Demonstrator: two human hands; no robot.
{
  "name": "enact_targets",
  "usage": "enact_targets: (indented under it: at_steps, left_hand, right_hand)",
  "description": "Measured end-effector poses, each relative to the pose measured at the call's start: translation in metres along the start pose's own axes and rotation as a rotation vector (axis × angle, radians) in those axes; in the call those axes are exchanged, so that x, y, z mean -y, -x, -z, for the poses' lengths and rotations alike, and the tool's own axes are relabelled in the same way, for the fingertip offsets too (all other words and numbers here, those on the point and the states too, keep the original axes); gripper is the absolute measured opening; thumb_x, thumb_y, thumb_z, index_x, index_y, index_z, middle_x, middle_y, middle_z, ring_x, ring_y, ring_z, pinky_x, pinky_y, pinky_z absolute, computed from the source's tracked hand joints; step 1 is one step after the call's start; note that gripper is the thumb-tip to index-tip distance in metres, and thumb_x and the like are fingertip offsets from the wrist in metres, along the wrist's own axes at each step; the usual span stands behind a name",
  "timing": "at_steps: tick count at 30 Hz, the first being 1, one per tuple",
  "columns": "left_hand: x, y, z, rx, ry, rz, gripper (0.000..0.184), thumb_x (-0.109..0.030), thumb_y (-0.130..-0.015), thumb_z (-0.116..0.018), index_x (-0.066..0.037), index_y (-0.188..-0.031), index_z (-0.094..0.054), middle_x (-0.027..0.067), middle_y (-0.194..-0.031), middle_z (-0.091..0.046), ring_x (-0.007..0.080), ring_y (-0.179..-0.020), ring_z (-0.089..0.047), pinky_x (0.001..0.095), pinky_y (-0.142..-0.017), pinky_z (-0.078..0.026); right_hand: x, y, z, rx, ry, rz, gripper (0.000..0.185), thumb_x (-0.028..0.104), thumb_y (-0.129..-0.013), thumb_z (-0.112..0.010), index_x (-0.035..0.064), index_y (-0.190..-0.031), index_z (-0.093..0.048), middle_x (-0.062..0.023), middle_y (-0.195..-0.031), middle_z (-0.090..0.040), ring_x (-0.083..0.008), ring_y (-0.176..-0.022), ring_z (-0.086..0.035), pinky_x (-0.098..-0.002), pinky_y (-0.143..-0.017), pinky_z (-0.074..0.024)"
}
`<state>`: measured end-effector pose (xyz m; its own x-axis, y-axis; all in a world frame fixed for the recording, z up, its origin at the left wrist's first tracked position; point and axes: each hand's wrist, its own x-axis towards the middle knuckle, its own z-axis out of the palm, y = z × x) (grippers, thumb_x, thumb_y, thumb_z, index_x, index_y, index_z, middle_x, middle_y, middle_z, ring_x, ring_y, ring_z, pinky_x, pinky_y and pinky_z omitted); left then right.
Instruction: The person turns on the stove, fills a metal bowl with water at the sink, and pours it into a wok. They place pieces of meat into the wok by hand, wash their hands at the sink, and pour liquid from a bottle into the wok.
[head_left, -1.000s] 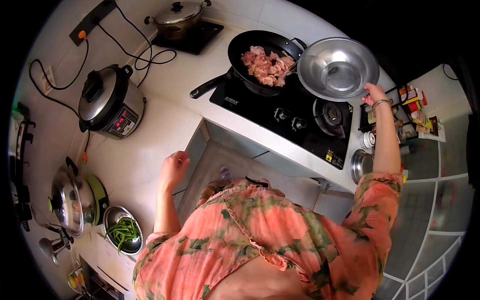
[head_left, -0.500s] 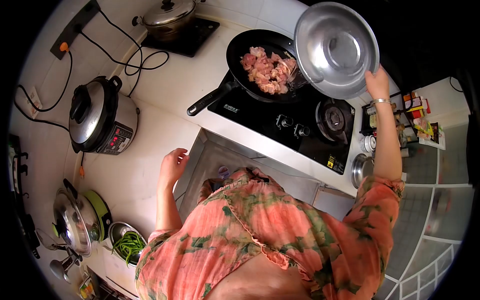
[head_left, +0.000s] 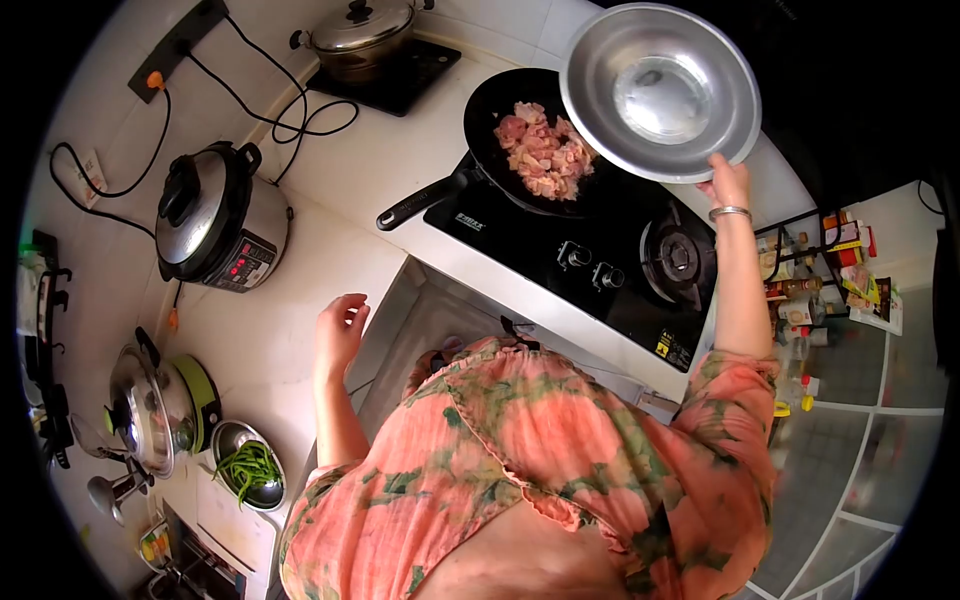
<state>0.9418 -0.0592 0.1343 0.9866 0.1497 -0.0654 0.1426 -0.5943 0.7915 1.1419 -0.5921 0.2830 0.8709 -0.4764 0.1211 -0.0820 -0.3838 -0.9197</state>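
My right hand (head_left: pixel 728 182) grips the rim of a steel basin (head_left: pixel 640 150), which is tipped beside and partly over the right side of a black frying pan (head_left: pixel 483 125). Only a little wetness shows inside the basin. Pieces of raw meat (head_left: pixel 545 150) lie heaped in the pan, which sits on the left burner of the gas stove (head_left: pixel 520 245). My left hand (head_left: pixel 341 330) hangs over the counter edge with loosely bent fingers, holding nothing.
An electric pressure cooker (head_left: pixel 225 220) stands on the left counter (head_left: pixel 270 330). Nearer are a lidded green pot (head_left: pixel 190 395) and a bowl of green peppers (head_left: pixel 248 468). A lidded steel pot (head_left: pixel 358 45) sits at the back. Bottles (head_left: pixel 795 288) fill a rack on the right.
The stream of liquid and bits falling from the basin into the pan is gone. The basin has tilted back a little, showing more of its inside. The left hand stays bare.
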Motion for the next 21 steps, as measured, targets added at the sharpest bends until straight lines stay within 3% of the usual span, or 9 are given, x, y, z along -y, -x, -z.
enact_targets:
  at_steps: [4,9,11,12,13,14,18,20,21]
  left_hand:
    - [-0.017,0.003,0.006,-0.038,0.163,0.013,0.025,-0.009,-0.082,-0.057,-0.002,-0.105,-0.059,0.0066,-0.089,-0.063,0.0109,-0.071,-0.056,0.0245,-0.060,-0.045]
    - [-0.075,0.034,0.023,-0.027,0.590,-0.008,0.042,-0.015,-0.086,-0.052,0.000,-0.124,-0.044,0.0107,-0.100,-0.061,0.0111,-0.075,-0.056,0.0209,-0.061,-0.042]
    - [-0.071,0.056,0.021,-0.035,0.738,-0.022,0.055,-0.022,-0.086,-0.052,-0.002,-0.132,-0.030,0.0148,-0.106,-0.058,0.0151,-0.078,-0.058,0.0224,-0.062,-0.043]
    - [-0.056,0.070,0.016,-0.062,0.896,-0.001,0.051,-0.025,-0.087,-0.051,-0.001,-0.129,-0.033,0.0152,-0.106,-0.058,0.0183,-0.081,-0.059,0.0244,-0.063,-0.045]
    - [-0.026,0.086,0.009,-0.096,1.022,0.053,0.043,-0.028,-0.088,-0.051,-0.003,-0.121,-0.038,0.0144,-0.105,-0.058,0.0219,-0.083,-0.060,0.0279,-0.061,-0.048]
    - [-0.024,0.100,0.003,-0.201,1.124,0.174,0.038,-0.028,-0.088,-0.051,-0.004,-0.115,-0.042,0.0127,-0.102,-0.059,0.0213,-0.081,-0.060,0.0286,-0.058,-0.049]
    - [0.031,0.142,-0.019,-0.595,1.262,0.647,0.016,-0.023,-0.084,-0.055,-0.009,-0.092,-0.055,0.0033,-0.081,-0.064,0.0132,-0.062,-0.062,0.0226,-0.044,-0.050]
    - [0.063,0.154,-0.030,-0.691,1.272,0.666,0.013,-0.017,-0.084,-0.052,-0.005,-0.089,-0.053,0.0038,-0.078,-0.062,0.0146,-0.061,-0.061,0.0246,-0.045,-0.052]
    - [0.072,0.156,-0.032,-0.738,1.294,0.713,0.008,-0.013,-0.082,-0.051,-0.005,-0.085,-0.053,0.0035,-0.075,-0.061,0.0145,-0.060,-0.061,0.0246,-0.046,-0.052]
  right_hand:
    - [-0.006,0.025,-0.049,0.207,-0.524,-0.374,0.012,0.007,-0.073,-0.059,0.0011,-0.081,-0.052,-0.0087,-0.077,-0.056,-0.0202,-0.059,-0.056,-0.0330,-0.044,-0.0471]
    - [0.036,0.130,-0.140,0.676,-0.728,-0.318,0.025,0.009,-0.072,-0.055,-0.0039,-0.094,-0.055,-0.0124,-0.083,-0.060,-0.0246,-0.071,-0.063,-0.0365,-0.057,-0.0567]
    - [0.033,0.175,-0.178,0.859,-0.673,-0.323,0.021,0.009,-0.073,-0.055,-0.0062,-0.088,-0.057,-0.0129,-0.078,-0.062,-0.0219,-0.068,-0.063,-0.0328,-0.051,-0.0553]
    - [0.036,0.196,-0.188,0.981,-0.475,-0.193,0.020,0.010,-0.074,-0.055,-0.0079,-0.083,-0.058,-0.0122,-0.073,-0.062,-0.0204,-0.066,-0.063,-0.0326,-0.050,-0.0542]
    - [0.025,0.224,-0.213,1.053,-0.618,-0.252,0.020,0.011,-0.076,-0.055,-0.0086,-0.080,-0.057,-0.0118,-0.070,-0.062,-0.0187,-0.062,-0.062,-0.0317,-0.049,-0.0530]
    - [0.004,0.246,-0.236,1.022,-0.411,0.090,0.021,0.011,-0.077,-0.054,-0.0083,-0.082,-0.057,-0.0131,-0.072,-0.062,-0.0187,-0.058,-0.062,-0.0309,-0.049,-0.0523]
    - [-0.026,0.325,-0.289,1.151,-0.562,0.010,0.027,0.019,-0.079,-0.058,-0.0046,-0.092,-0.056,-0.0147,-0.076,-0.063,-0.0203,-0.056,-0.062,-0.0304,-0.047,-0.0518]
    - [-0.023,0.325,-0.289,1.570,-0.310,-0.399,0.039,0.028,-0.080,-0.058,-0.0040,-0.101,-0.053,-0.0154,-0.078,-0.063,-0.0208,-0.054,-0.062,-0.0306,-0.043,-0.0513]
    - [-0.039,0.328,-0.305,1.670,-0.183,-0.386,0.052,0.034,-0.082,-0.056,-0.0051,-0.115,-0.044,-0.0171,-0.082,-0.062,-0.0210,-0.051,-0.062,-0.0301,-0.039,-0.0503]
